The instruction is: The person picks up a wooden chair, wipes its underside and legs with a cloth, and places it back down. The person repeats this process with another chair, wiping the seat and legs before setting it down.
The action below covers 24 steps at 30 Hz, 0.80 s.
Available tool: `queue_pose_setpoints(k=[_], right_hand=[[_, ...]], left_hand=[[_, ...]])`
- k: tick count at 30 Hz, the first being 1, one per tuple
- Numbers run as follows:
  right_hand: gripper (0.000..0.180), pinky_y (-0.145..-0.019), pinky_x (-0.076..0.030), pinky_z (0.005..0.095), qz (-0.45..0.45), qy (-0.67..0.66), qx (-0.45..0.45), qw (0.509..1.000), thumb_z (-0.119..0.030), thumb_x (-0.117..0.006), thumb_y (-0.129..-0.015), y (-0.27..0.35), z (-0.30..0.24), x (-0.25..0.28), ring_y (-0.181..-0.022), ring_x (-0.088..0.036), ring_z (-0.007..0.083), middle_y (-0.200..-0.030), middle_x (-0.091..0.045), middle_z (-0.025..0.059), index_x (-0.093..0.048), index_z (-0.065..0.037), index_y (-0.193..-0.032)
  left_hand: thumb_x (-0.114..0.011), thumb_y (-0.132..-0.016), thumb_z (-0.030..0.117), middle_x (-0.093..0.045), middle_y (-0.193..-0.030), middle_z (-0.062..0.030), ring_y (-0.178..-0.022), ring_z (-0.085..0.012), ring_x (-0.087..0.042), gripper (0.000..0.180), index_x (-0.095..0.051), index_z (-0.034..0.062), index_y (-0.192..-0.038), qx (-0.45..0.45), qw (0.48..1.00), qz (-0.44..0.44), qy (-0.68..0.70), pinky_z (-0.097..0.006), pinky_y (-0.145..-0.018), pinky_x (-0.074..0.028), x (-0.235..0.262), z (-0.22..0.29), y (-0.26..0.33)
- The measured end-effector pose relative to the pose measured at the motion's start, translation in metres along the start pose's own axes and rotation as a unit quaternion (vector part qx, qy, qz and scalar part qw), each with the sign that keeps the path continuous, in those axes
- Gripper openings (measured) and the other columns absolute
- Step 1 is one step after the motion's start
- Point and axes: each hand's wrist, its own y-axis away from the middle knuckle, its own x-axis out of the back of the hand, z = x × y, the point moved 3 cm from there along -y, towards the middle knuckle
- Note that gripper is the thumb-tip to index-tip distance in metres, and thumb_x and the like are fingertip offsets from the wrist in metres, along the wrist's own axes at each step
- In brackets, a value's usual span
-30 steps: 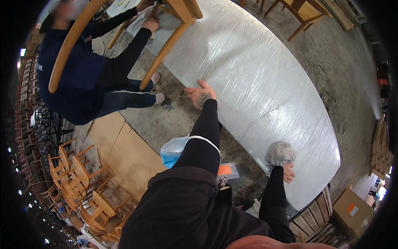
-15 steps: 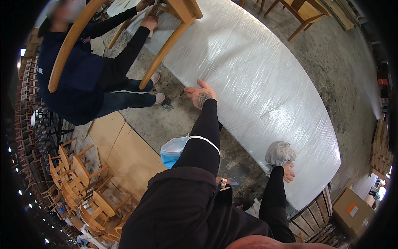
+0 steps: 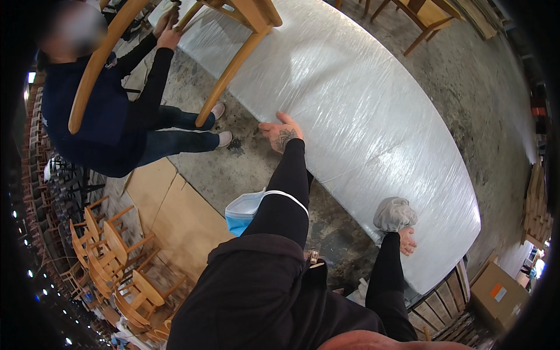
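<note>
A long table (image 3: 350, 116) wrapped in shiny clear plastic stretches across the view. At its near edge rests my left hand (image 3: 282, 133), tattooed on the back, its fingers stretched out and thumb apart, holding nothing. A blue and white face mask (image 3: 242, 213) hangs by its white loop around my left forearm. My right hand (image 3: 408, 241) is on the wrapped top toward the right end, fingers loosely extended and nothing visible in them. Right beside it sits a crumpled grey cloth bundle (image 3: 394, 215). A wooden chair (image 3: 239, 61) is at the table's far left part.
A co-worker (image 3: 93, 111) stands at the left, both hands by a chair leg. Wooden chairs (image 3: 119, 245) crowd the lower left beside flattened cardboard (image 3: 169, 198). A cardboard box (image 3: 499, 294) and a slatted wooden piece (image 3: 437, 303) stand lower right. Another chair (image 3: 423, 23) is beyond the table.
The co-worker has leaned back to the left, their hands moving left along with them. My own hands and the grey cloth bundle stay in place.
</note>
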Motion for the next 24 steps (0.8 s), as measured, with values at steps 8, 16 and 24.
queue_pose_setpoints(k=[8, 16, 24], right_hand=[[0.076, -0.106, -0.023, 0.066, 0.0, -0.02, 0.008, 1.0, -0.055, -0.051, -0.081, 0.0, -0.001, 0.002, -0.141, -0.031, 0.0387, -0.149, -0.039, 0.0181, -0.044, -0.012, -0.143], [0.07, -0.105, -0.024, 0.0658, 0.012, 0.019, 0.002, 1.0, -0.053, -0.051, -0.08, -0.001, 0.0, -0.007, -0.139, -0.034, 0.0374, -0.145, -0.044, 0.0138, -0.049, -0.016, -0.139], [0.073, -0.105, -0.024, 0.066, 0.036, 0.034, -0.005, 0.999, -0.055, -0.05, -0.079, 0.001, -0.001, 0.002, -0.139, -0.034, 0.036, -0.148, -0.041, 0.0116, -0.046, -0.018, -0.142]], left_hand=[[-0.036, -0.097, 0.051, -0.056, -0.113, -0.0235, -0.09, -0.033, -0.068, 0.077, -0.026, -0.0112, -0.141, 0.006, 1.0, -0.013, -0.005, -0.042, -0.07, -0.059, -0.005, -0.002, 0.0], [-0.036, -0.098, 0.05, -0.055, -0.118, -0.0242, -0.094, -0.0341, -0.068, 0.076, -0.026, -0.0105, -0.142, -0.005, 1.0, 0.026, 0.006, -0.043, -0.073, -0.059, 0.0, 0.0, 0.002], [-0.036, -0.098, 0.05, -0.052, -0.125, -0.0245, -0.104, -0.0368, -0.064, 0.076, -0.021, -0.0078, -0.145, 0.029, 0.999, -0.026, 0.001, -0.046, -0.082, -0.057, -0.005, -0.003, 0.0]])
